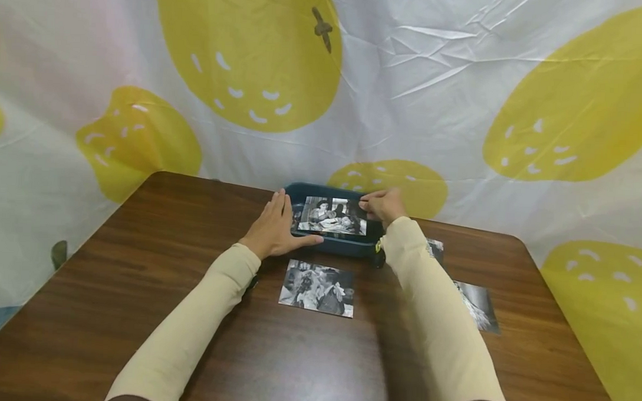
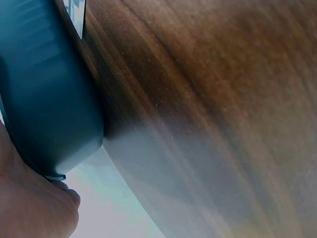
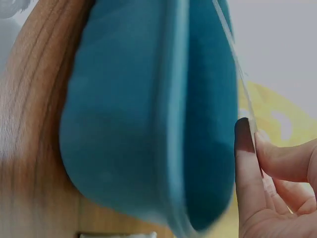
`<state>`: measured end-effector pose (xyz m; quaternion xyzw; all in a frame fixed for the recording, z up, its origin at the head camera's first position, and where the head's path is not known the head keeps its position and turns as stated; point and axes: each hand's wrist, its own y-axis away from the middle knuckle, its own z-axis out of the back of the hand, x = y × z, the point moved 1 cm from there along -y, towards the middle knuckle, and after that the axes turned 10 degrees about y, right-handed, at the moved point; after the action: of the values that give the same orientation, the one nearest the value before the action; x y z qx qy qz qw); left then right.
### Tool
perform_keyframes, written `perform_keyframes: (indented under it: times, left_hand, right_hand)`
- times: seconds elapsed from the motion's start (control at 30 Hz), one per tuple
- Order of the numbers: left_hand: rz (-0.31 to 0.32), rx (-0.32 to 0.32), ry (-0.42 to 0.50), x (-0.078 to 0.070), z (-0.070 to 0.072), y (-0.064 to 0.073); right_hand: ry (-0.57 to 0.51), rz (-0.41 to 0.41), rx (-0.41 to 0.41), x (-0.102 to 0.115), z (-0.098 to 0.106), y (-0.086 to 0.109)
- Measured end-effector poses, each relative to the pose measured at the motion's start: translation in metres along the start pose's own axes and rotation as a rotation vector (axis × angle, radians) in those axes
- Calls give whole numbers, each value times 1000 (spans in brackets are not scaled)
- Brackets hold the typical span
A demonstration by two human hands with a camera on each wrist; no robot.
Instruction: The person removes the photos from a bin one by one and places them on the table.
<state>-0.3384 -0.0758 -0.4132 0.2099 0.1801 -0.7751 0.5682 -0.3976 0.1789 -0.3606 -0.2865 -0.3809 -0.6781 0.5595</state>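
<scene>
A black-and-white photo print (image 1: 333,216) is over the opening of a dark teal plastic bin (image 1: 340,246). My right hand (image 1: 383,206) pinches the print at its right end between thumb and fingers; in the right wrist view the print (image 3: 237,62) shows edge-on above the bin's rim. My left hand (image 1: 274,227) rests at the bin's left end, fingers straight and thumb stretched along the front. In the left wrist view that hand (image 2: 34,203) touches the bin's rim. Darker prints seem to lie inside the bin, mostly hidden.
Another black-and-white print (image 1: 318,288) lies on the brown wooden table (image 1: 138,265) in front of the bin. To the right, beyond my forearm, are two more prints, one partly covered (image 1: 436,250) and one nearer (image 1: 480,307). A lemon-patterned cloth (image 1: 398,109) hangs behind the table.
</scene>
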Motion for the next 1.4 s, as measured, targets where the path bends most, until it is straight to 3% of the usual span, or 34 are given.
perform_keyframes:
  times: [0.3,0.47,0.7,1.03,1.23,1.4]
  left_hand:
    - [-2,2,15,3,1,-1]
    - [0,0,17,4,-1,-2]
    - [-14,-19,1,4,-1,-6]
    - [-10,-19,13,4,-2,-7]
    - [-15,-27,25,3,-3,-8]
    - [-12,-22,20,4,-3,-9]
  right_hand:
    - [-48,-22,9,-4,36,11]
    - [-11,20,16,-12,60,23]
    - [-6,12,39,-33,95,38]
    - [93,64,15,-64,134,59]
    - [98,58,58,-87,148,69]
    - [93,-10,86,-106,144,74]
